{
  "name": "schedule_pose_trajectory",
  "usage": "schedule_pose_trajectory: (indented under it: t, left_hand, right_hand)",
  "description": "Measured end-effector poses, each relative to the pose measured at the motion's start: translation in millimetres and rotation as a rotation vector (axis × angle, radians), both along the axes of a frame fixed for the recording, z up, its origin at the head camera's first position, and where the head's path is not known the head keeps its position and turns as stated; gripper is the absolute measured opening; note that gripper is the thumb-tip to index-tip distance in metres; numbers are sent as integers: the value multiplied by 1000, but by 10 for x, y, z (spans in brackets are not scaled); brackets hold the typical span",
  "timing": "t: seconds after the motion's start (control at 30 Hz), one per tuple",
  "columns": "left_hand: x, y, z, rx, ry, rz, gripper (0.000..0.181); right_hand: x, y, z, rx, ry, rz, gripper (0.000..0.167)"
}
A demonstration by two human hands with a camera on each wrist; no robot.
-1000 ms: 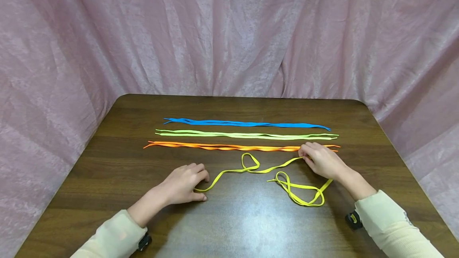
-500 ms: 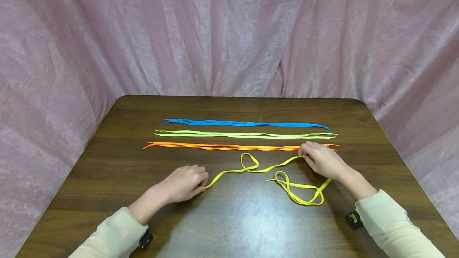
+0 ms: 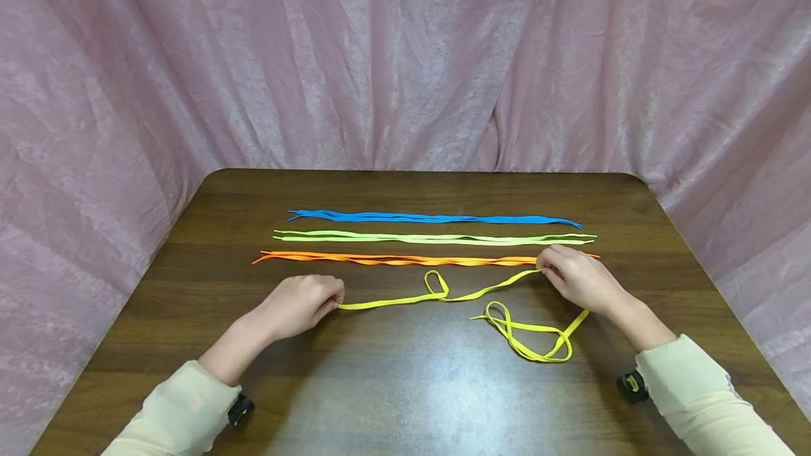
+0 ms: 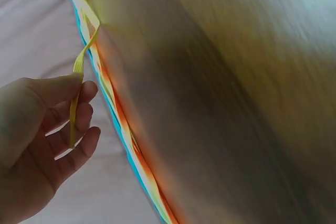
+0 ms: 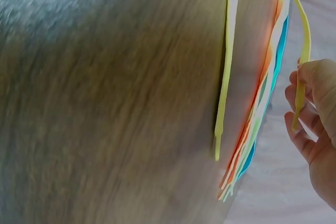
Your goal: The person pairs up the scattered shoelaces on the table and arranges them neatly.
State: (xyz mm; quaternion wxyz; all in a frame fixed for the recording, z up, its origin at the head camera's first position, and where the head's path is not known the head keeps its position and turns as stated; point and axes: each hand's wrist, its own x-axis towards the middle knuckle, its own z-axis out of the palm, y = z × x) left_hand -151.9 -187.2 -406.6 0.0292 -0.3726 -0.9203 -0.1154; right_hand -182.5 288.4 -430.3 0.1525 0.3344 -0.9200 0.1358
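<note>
A yellow shoelace [image 3: 386, 302] stretches between the two hands above the table, with a small loop left of its middle. My left hand [image 3: 302, 307] pinches it near one end; in the left wrist view a short tail of the lace [image 4: 73, 114] hangs past the thumb, over the loosely curled fingers. Close to the orange laces, my right hand [image 3: 579, 279] pinches the other end. There too a short tail [image 5: 299, 98] shows in the right wrist view. A second yellow shoelace [image 3: 532, 357] lies looped on the table, nearer the front, one tip close below the right hand.
Three rows of laces lie straight across the wooden table [image 3: 190, 231]: blue laces [image 3: 437, 219] farthest back, light green laces [image 3: 431, 238], then orange laces [image 3: 393, 259]. A pink curtain [image 3: 405, 55] hangs behind the table's far edge.
My left hand has closed thumb and fingers on the lace end and moved left and away from me, straightening that side. My right hand has shifted slightly right, still pinching its end.
</note>
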Motion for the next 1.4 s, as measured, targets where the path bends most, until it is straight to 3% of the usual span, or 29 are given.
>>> schedule_pose_trajectory:
  t: [0.13, 0.4, 0.63, 0.8, 1.1, 1.4]
  left_hand:
    - [-51, -183, -5, 9, -6, 60, 15]
    - [-154, -544, -16, -24, -91, 200, 15]
    - [-263, -742, -37, -39, -127, 292, 15]
    - [-315, -842, -69, -61, -133, 322, 14]
    - [-383, -942, -109, -78, -141, 350, 12]
    - [-444, -977, -120, -93, -161, 370, 12]
  right_hand:
    - [4, 63, -9, 8, 0, -18, 17]
    - [57, 249, -7, 22, -18, -74, 19]
    - [88, 402, -65, 26, -6, -103, 10]
    - [97, 440, -96, 28, -5, -126, 21]
    - [109, 503, -118, 55, -48, -137, 19]
    - [95, 540, -149, 48, -33, -146, 24]
